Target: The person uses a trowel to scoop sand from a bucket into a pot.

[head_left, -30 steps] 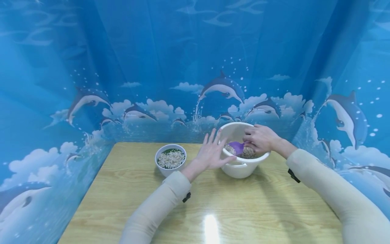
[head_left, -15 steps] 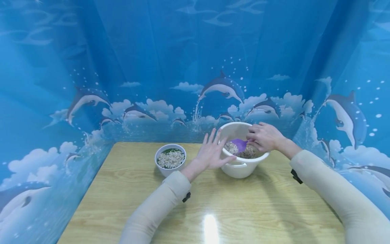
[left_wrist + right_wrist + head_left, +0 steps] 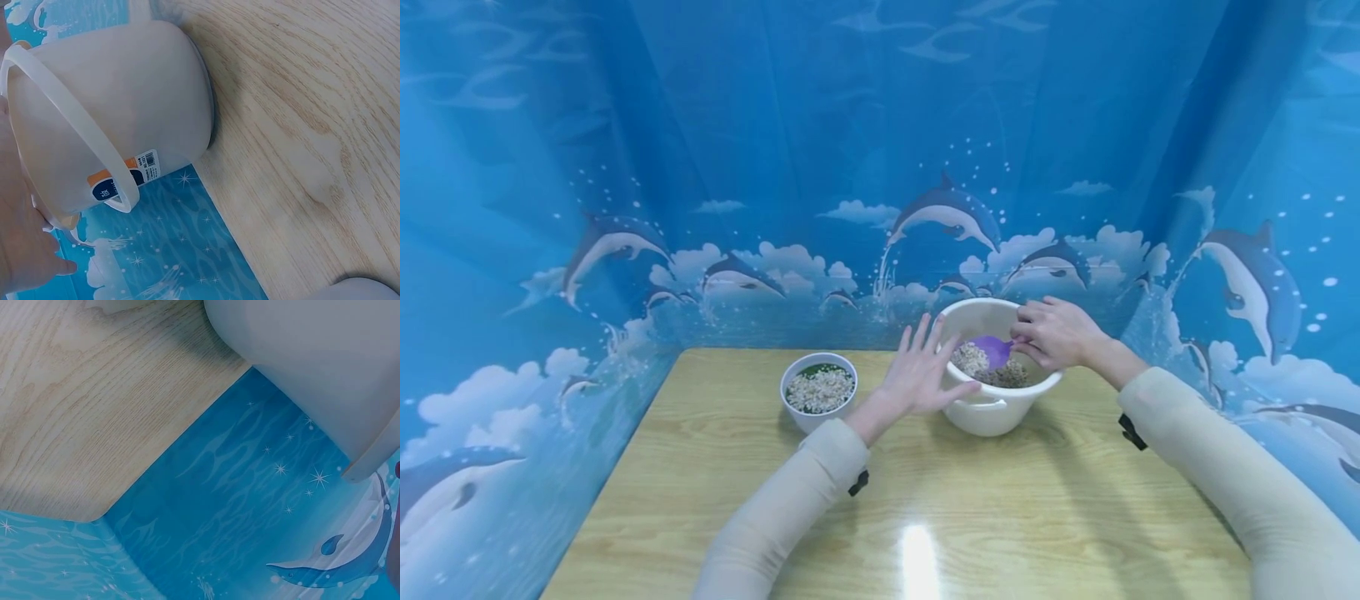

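Note:
A white bucket (image 3: 988,423) stands towards the back right of the table, with pale and brownish grains (image 3: 970,358) in its bottom. My right hand (image 3: 1057,333) reaches over its right rim and pinches the handle of a purple scoop (image 3: 992,352). The scoop's blade lies among the grains inside. Against the bucket's left rim rests my left hand (image 3: 919,379), fingers spread and straight. The left wrist view shows the bucket's side (image 3: 119,94), with its carrying handle (image 3: 81,119) and a label (image 3: 125,175). Only a sliver of the right hand enters the right wrist view.
Left of the bucket stands a white bowl (image 3: 808,423) of pale grains (image 3: 822,390) over something green. The wooden table (image 3: 760,483) ends just behind both vessels, where a blue dolphin-print curtain (image 3: 820,167) hangs on the back and sides.
My right hand has drawn slightly to the right and up with the purple scoop, baring more grains at the bucket's left. My left hand stays put.

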The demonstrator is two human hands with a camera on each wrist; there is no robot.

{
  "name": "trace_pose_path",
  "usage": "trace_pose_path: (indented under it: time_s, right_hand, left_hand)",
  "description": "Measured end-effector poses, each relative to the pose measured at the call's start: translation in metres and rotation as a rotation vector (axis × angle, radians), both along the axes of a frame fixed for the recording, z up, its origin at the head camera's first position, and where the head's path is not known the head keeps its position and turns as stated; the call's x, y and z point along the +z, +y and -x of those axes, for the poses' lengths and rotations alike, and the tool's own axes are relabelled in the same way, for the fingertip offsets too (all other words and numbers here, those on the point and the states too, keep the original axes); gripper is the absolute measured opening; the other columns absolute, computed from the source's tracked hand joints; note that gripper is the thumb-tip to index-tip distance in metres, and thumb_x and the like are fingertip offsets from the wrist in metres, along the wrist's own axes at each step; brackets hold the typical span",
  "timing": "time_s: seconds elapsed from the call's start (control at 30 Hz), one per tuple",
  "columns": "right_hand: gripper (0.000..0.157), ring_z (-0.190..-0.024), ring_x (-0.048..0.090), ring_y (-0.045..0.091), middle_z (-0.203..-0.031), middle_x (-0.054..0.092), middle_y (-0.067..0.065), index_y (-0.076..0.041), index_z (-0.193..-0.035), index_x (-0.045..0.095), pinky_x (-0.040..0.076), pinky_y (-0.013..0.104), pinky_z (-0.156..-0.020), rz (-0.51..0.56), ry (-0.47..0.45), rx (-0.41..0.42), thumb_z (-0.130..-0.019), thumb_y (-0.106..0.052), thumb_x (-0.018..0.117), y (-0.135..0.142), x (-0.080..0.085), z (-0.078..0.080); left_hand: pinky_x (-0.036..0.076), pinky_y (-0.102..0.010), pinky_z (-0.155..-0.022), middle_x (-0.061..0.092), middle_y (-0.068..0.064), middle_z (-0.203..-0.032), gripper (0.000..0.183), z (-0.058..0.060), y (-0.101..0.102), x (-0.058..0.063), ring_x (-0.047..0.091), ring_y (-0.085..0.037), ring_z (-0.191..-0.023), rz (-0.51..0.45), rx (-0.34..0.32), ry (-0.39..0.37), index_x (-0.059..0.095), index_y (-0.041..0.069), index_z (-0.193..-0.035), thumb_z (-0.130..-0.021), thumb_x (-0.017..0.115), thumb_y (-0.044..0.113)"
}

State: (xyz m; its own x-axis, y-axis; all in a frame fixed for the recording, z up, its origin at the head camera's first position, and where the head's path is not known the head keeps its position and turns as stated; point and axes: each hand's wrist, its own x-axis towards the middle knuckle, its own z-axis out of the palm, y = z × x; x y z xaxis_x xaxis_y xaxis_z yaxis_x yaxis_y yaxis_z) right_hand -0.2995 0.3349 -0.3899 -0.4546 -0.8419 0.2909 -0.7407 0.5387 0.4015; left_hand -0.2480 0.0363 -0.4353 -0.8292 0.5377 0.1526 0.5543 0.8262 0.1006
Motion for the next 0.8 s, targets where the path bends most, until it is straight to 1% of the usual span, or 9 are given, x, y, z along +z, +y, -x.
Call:
trace_pose_path:
  time_s: [0.23,0.37,0.47,0.5,0.57,0.63,0.8]
  right_hand:
    - [0.024,-0.077,0.058,0.019,-0.082,0.066,-0.001,-0.019,-0.090,0.074,0.045,0.032,-0.063,0.029,-0.004,0.015,-0.087,-0.041,0.080,-0.003,-0.001,0.000]
    - [0.022,-0.077,0.058,0.019,-0.082,0.066,-0.001,-0.019,-0.090,0.074,0.045,0.032,-0.064,0.042,-0.007,0.000,-0.086,-0.039,0.081,-0.003,-0.001,-0.001]
    - [0.022,-0.078,0.059,0.019,-0.083,0.067,-0.001,-0.019,-0.091,0.075,0.048,0.033,-0.064,0.058,-0.004,-0.012,-0.086,-0.039,0.081,-0.003,-0.001,-0.001]
    - [0.022,-0.078,0.059,0.019,-0.083,0.067,0.000,-0.019,-0.091,0.075,0.048,0.034,-0.065,0.063,-0.002,-0.015,-0.086,-0.039,0.081,-0.003,0.000,-0.001]
    - [0.023,-0.078,0.060,0.019,-0.083,0.067,0.000,-0.018,-0.091,0.076,0.050,0.034,-0.065,0.072,0.001,-0.018,-0.085,-0.040,0.081,-0.002,0.000,-0.001]
    - [0.023,-0.078,0.060,0.020,-0.084,0.067,0.001,-0.018,-0.091,0.076,0.051,0.035,-0.065,0.079,0.001,-0.021,-0.085,-0.039,0.082,-0.002,0.001,-0.001]
    - [0.022,-0.077,0.060,0.020,-0.084,0.067,0.002,-0.017,-0.091,0.076,0.051,0.035,-0.065,0.088,-0.007,-0.035,-0.084,-0.037,0.084,-0.001,0.002,-0.004]
  left_hand:
    - [0.009,-0.061,-0.135,0.003,-0.016,-0.179,0.100,0.001,-0.007,0.000,0.003,-0.040,-0.167,0.021,-0.011,0.013,0.021,0.019,-0.170,-0.096,0.036,0.085]
    - [0.010,-0.060,-0.136,0.001,-0.016,-0.179,0.103,0.001,-0.014,0.000,0.004,-0.040,-0.167,0.023,-0.008,0.016,0.016,0.019,-0.171,-0.095,0.037,0.086]
    - [0.013,-0.061,-0.135,0.006,-0.018,-0.179,0.105,0.001,-0.019,0.001,0.006,-0.040,-0.167,0.016,-0.006,0.027,0.013,0.018,-0.171,-0.095,0.037,0.086]
    - [0.012,-0.061,-0.135,0.006,-0.018,-0.179,0.105,0.001,-0.021,0.001,0.006,-0.041,-0.167,0.012,-0.006,0.025,0.012,0.018,-0.171,-0.095,0.037,0.086]
    - [0.012,-0.062,-0.135,0.008,-0.019,-0.179,0.105,0.001,-0.025,0.001,0.006,-0.041,-0.167,0.008,-0.004,0.028,0.012,0.018,-0.171,-0.095,0.037,0.086]
    - [0.010,-0.062,-0.135,0.007,-0.018,-0.179,0.105,0.001,-0.030,0.001,0.004,-0.040,-0.167,0.005,-0.003,0.019,0.013,0.019,-0.171,-0.095,0.038,0.086]
    - [0.007,-0.062,-0.134,0.006,-0.017,-0.179,0.105,0.000,-0.042,0.003,0.005,-0.041,-0.167,0.011,0.005,0.011,0.015,0.019,-0.171,-0.094,0.038,0.087]
